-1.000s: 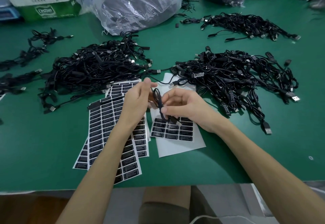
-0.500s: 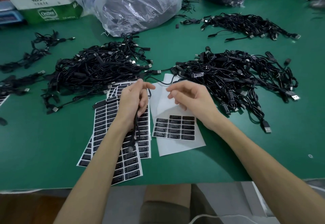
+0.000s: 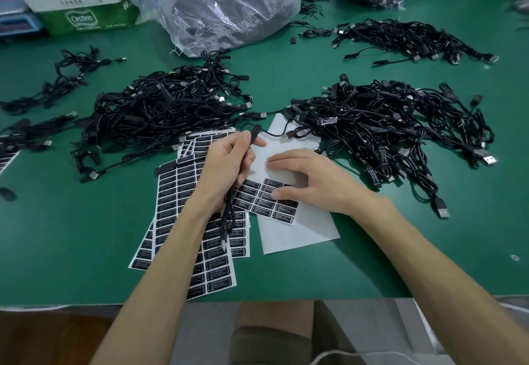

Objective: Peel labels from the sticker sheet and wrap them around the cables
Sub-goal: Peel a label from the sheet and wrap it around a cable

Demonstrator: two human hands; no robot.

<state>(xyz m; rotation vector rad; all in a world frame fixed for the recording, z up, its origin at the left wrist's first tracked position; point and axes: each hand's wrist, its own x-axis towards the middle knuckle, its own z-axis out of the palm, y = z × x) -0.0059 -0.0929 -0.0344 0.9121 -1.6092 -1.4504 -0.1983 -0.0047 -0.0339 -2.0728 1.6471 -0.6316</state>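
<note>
one cable (image 3: 226,221) hangs doubled from the left hand (image 3: 226,170), whose fingers curl round it above a fanned stack of full sheets (image 3: 174,193), too overlapped to count. the right hand (image 3: 312,181) lies spread on one mostly peeled sticker sheet (image 3: 297,233), thumb tip on its remaining labels (image 3: 257,203). beyond lie two big cable heaps, the left heap (image 3: 160,112) and the right heap (image 3: 386,124); a third heap (image 3: 406,38) sits farther back, beside one clear plastic bag (image 3: 229,6).

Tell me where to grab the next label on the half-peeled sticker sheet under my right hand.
I'd take a top-row label on the sticker sheet by its far edge, with a right hand fingernail. That edge borders bare backing, so nothing crowds it: come from the far side and peel toward yourself. The left hand holds the cable.
</note>
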